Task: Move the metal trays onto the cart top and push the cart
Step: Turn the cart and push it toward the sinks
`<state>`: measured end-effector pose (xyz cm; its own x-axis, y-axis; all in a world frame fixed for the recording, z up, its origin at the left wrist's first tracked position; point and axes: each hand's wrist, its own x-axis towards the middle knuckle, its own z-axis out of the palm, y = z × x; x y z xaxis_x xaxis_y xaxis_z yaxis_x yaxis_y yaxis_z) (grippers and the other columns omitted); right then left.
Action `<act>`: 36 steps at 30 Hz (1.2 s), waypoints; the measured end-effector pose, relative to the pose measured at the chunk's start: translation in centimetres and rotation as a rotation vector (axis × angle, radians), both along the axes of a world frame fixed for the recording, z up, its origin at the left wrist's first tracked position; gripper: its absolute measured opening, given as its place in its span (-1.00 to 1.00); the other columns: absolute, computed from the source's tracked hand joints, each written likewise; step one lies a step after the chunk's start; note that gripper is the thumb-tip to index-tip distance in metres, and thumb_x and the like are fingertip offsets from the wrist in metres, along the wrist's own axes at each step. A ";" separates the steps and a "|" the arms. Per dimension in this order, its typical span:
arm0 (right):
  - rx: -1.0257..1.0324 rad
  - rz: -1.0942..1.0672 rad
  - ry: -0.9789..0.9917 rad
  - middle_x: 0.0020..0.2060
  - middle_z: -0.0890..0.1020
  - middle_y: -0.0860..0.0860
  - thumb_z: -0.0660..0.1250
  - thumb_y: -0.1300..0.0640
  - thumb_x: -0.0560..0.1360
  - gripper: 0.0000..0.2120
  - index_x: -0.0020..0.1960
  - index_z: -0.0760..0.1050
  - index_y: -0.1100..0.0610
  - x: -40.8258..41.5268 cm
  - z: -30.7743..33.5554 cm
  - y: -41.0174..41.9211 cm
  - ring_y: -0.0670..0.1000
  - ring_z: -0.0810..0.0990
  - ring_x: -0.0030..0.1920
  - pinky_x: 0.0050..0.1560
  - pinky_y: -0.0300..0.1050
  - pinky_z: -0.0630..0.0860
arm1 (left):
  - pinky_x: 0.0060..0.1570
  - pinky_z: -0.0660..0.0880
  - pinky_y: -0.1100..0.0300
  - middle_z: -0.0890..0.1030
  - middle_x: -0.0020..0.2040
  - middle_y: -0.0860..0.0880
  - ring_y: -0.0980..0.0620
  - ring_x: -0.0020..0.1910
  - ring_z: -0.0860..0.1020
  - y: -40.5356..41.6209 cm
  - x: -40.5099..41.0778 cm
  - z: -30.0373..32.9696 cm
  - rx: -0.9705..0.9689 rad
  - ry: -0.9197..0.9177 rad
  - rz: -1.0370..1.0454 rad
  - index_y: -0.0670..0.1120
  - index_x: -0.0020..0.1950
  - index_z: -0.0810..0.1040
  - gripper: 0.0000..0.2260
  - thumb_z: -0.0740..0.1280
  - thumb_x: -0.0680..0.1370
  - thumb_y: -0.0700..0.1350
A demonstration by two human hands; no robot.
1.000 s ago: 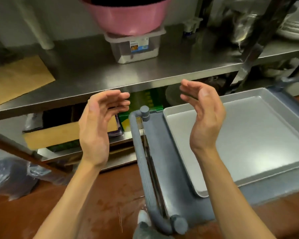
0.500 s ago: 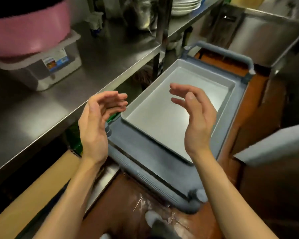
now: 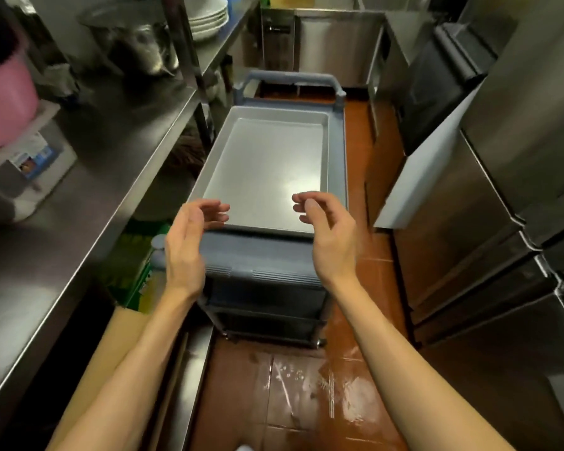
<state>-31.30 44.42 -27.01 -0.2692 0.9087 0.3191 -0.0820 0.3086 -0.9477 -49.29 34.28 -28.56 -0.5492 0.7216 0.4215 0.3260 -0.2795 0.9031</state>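
Head camera looks forward and down the aisle, close above the cart (image 3: 274, 252).

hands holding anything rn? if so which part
Nothing held. Left hand and right hand hover open, fingers curled, above the near end of the cart, by the metal tray. Neither grips its handle or the tray rim.

The grey cart (image 3: 275, 255) fills the narrow aisle between the steel counter (image 3: 95, 196) on the left and the steel refrigerator (image 3: 508, 177) on the right. A strip of orange tiled floor (image 3: 358, 151) lies open along its right side.
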 end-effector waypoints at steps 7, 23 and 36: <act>0.037 0.194 -0.920 0.15 0.64 0.06 0.18 -0.19 0.56 -0.57 0.23 0.50 0.10 -0.2 -6.8 0.7 0.10 0.59 0.12 0.09 -0.04 0.49 | 0.13 0.46 0.06 0.62 0.15 -0.06 0.02 0.07 0.55 -0.3 -4.4 -6.1 -0.783 0.504 -0.171 -0.01 0.20 0.50 -0.42 0.08 0.48 0.40; 0.112 0.258 -1.505 0.23 0.49 0.13 0.10 -0.28 0.55 -0.47 0.30 0.37 0.11 -1.4 -11.6 1.1 0.13 0.39 0.29 0.37 0.28 0.12 | -0.17 0.21 0.09 0.58 -0.30 0.08 0.06 -0.20 0.38 1.9 -8.4 -12.3 -0.747 1.240 -0.171 0.07 -0.20 0.57 -0.41 -0.18 0.60 0.28; 0.040 0.235 -1.512 0.30 0.45 0.12 0.12 -0.24 0.56 -0.48 0.34 0.35 0.11 -1.9 -9.1 7.9 0.13 0.34 0.34 0.38 0.30 0.06 | -0.46 0.46 0.01 0.57 -0.37 0.03 -0.01 -0.39 0.53 10.9 -8.0 -12.6 -0.837 1.319 -0.136 0.04 -0.29 0.62 -0.59 0.11 0.37 0.28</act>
<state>-33.19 52.30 -36.09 -0.4865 0.7982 -0.3553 0.8734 0.4536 -0.1770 -57.32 45.15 -41.14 -0.0438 0.9990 0.0035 0.9958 0.0439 -0.0808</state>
